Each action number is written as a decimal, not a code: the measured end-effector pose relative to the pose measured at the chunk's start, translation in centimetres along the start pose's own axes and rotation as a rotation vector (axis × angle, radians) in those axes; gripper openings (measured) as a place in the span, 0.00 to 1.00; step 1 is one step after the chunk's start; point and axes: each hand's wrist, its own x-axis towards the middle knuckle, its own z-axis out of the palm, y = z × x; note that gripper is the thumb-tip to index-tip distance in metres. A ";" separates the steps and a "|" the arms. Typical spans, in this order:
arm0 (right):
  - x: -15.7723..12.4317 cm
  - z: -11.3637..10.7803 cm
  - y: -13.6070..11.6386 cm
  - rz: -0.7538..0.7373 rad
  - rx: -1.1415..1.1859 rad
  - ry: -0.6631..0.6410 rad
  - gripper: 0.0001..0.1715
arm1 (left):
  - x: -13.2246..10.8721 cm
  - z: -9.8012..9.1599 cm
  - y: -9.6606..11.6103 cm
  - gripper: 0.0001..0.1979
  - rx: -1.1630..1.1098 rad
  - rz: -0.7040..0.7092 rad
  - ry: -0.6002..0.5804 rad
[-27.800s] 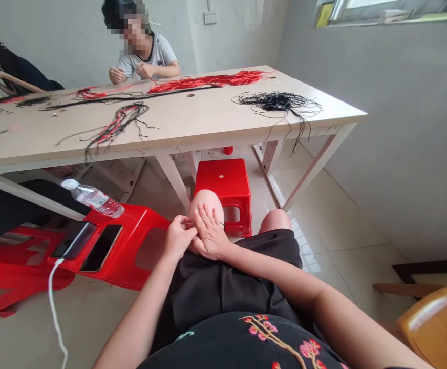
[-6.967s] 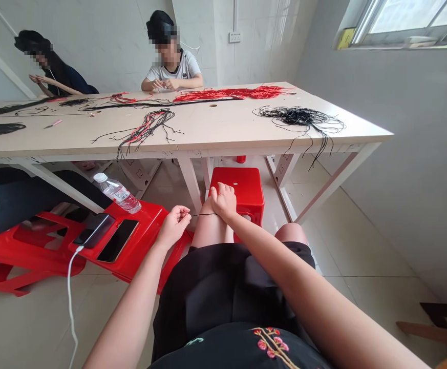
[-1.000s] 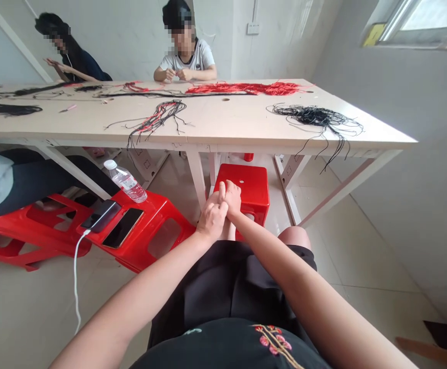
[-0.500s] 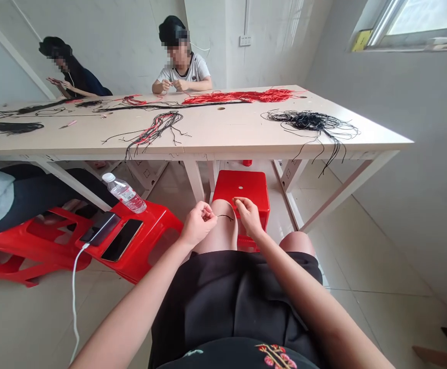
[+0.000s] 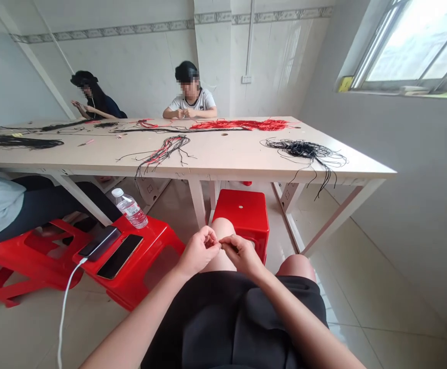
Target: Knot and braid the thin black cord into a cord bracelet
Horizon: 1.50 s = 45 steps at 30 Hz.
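Observation:
Above my knee, my left hand (image 5: 199,251) and my right hand (image 5: 241,253) meet at the fingertips. Thumb and forefinger are pinched together on the left, around a thin black cord that showed a moment ago and is now mostly hidden by the fingers. My right hand is also closed in a pinch, its fingertips touching those of the left; what they hold is too small to make out. On the table ahead lie a bundle of black and red cords (image 5: 165,151) and a loose tangle of black cord (image 5: 302,148), its ends hanging over the edge.
A red stool (image 5: 241,207) stands beyond my knee. Another red stool (image 5: 156,228) at left carries a water bottle (image 5: 131,209), a phone (image 5: 120,256) and a power bank (image 5: 100,242) with a white cable. Red cords (image 5: 242,124) lie farther back. Several people sit around the table (image 5: 223,159).
My hands have come together; before, they were apart with a black cord hanging out from the left fingers. The view has tilted upward, showing more wall and window.

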 end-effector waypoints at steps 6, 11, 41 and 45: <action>-0.9 1.6 -0.4 -0.008 -0.086 0.055 0.08 | -0.9 -0.7 -0.6 0.06 -0.136 -0.084 -0.079; -1.2 2.7 -0.7 0.044 -0.084 0.025 0.08 | -1.7 -1.2 -0.7 0.06 -0.287 -0.187 -0.128; -2.0 2.5 -1.1 0.158 0.050 0.095 0.07 | -1.7 0.1 -1.6 0.06 -0.026 -0.122 -0.032; -1.9 2.3 -1.3 0.179 0.107 0.057 0.08 | -1.8 0.0 -1.3 0.06 -0.025 -0.119 -0.043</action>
